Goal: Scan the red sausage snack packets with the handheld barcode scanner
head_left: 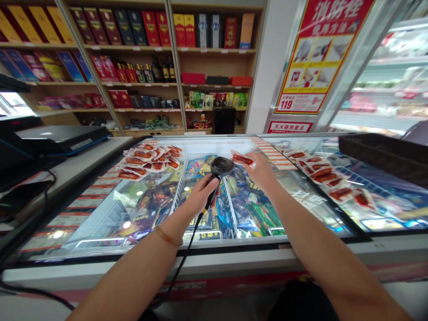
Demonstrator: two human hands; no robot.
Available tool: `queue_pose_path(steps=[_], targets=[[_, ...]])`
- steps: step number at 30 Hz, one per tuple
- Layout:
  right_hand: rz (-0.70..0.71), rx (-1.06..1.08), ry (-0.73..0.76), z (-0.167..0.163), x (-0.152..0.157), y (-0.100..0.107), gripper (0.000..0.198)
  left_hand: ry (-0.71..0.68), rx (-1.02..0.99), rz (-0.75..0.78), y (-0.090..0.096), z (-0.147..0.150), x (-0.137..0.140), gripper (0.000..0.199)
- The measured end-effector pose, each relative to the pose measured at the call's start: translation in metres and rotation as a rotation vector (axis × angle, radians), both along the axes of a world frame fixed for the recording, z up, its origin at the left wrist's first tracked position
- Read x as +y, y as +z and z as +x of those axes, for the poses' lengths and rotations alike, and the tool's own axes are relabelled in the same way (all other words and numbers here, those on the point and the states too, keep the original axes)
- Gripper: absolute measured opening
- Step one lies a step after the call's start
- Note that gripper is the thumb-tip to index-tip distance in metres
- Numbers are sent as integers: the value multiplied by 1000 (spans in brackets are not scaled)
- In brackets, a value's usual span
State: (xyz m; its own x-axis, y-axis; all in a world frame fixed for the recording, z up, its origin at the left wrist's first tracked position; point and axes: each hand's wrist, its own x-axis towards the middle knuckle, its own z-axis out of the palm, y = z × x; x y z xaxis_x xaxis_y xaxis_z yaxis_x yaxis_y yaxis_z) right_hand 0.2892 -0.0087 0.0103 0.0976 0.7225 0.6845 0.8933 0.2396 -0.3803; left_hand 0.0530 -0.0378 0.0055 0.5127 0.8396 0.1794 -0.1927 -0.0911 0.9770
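My left hand (201, 195) is wrapped around the handle of a black barcode scanner (222, 166), whose cable runs down toward me. In my right hand (259, 167) is a packaged sausage (242, 159), reddish-brown in clear and white plastic, held just to the right of the scanner head. Both hands are above the glass lid of a chest freezer (197, 240). A pile of similar packaged sausages (147, 158) lies on the glass to the left. More packaged sausages (321, 173) lie spread on the glass to the right.
Frozen goods (200, 214) in wire baskets show under the glass. A dark brown tray (384, 154) sits at the right, and a flat scale-like device (63, 136) on the left counter. Behind are shelves (214, 51) of boxes and bottles, and a red poster (307, 102).
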Motion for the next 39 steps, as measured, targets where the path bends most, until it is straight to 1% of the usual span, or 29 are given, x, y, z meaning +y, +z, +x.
queue_pose_path(steps=[6, 11, 16, 19, 22, 24, 26, 28, 29, 31, 33, 36, 39], targets=[[22, 4, -16, 1, -3, 4, 25, -29, 6, 15, -1, -1, 1, 40], [21, -11, -5, -1, -3, 4, 24, -13, 11, 0, 1, -1, -3, 40], [34, -4, 2, 0, 0, 1, 24, 5, -9, -6, 3, -1, -5, 40], [34, -5, 7, 5, 5, -5, 26, 30, -16, -19, 1, 0, -4, 41], [18, 7, 17, 8, 12, -17, 28, 119, -13, -54, 2, 3, -4, 45], [0, 46, -3, 5, 16, -24, 28, 243, -29, -120, 7, 4, -3, 47], [-23, 104, -24, -3, 20, -26, 29, 367, -71, -213, 17, 1, 0, 47], [-50, 148, 0, -17, 25, -20, 30, 435, -126, -279, 31, -10, 2, 47], [-63, 165, 26, -27, 28, -14, 31, 454, -151, -287, 38, -19, 3, 48], [-83, 195, 87, -50, 38, 3, 34, 501, -188, -253, 52, -42, 4, 48], [-92, 229, 144, -79, 53, 23, 36, 580, -217, -179, 63, -71, 4, 47], [-154, 287, 202, -133, 86, 48, 41, 683, -238, -119, 72, -118, -1, 45], [-244, 342, 206, -190, 124, 62, 43, 741, -219, -135, 74, -160, -8, 44]])
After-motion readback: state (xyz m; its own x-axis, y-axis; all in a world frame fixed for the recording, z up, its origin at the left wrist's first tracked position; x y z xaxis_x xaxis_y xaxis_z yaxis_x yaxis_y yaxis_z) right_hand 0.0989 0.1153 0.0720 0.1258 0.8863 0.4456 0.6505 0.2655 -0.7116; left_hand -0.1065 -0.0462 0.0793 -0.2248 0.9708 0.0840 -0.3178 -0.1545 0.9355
